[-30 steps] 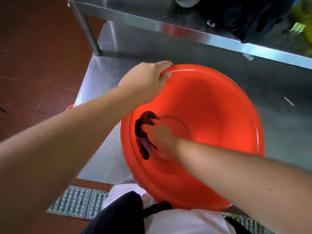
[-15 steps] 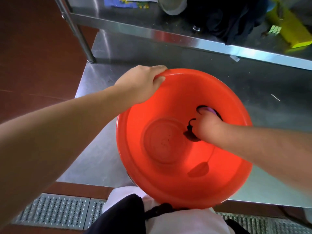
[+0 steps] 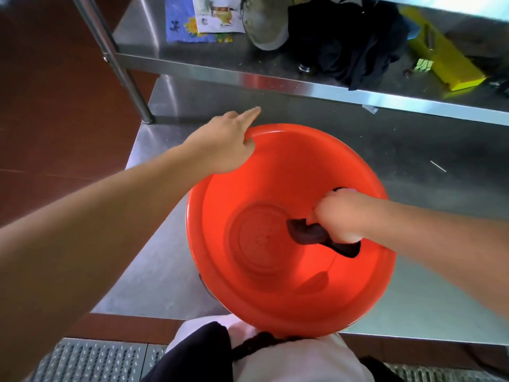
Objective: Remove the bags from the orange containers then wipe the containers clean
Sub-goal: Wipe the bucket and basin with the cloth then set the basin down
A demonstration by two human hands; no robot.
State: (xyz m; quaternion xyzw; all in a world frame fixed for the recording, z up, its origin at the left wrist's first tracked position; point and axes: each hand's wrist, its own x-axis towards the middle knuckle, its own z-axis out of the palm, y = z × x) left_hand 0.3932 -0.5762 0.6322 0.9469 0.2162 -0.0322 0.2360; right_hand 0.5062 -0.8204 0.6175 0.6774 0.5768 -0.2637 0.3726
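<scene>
Far shelf point(image 3: 275, 81) carried black cloth point(image 3: 344, 42) & yellow tool point(image 3: 446, 64). Orange basin point(image 3: 275, 299) sat tilted on steel table point(image 3: 154, 271). Your L hand point(image 3: 228, 144) hooked its far-left rim, index out; R hand point(image 3: 341, 216) fisted a dark rag point(image 3: 308, 232) inside.

- No text, label, brand or number can be read anywhere.
- The printed sheet point(image 3: 217, 15) on the shelf point(image 3: 192, 63) shows coloured pictures, yet any lettering on it is too small and blurred to make out.
- The orange basin point(image 3: 275, 299) carries no legible marking.
- The yellow object point(image 3: 446, 64) on the shelf shows no legible print.
</scene>
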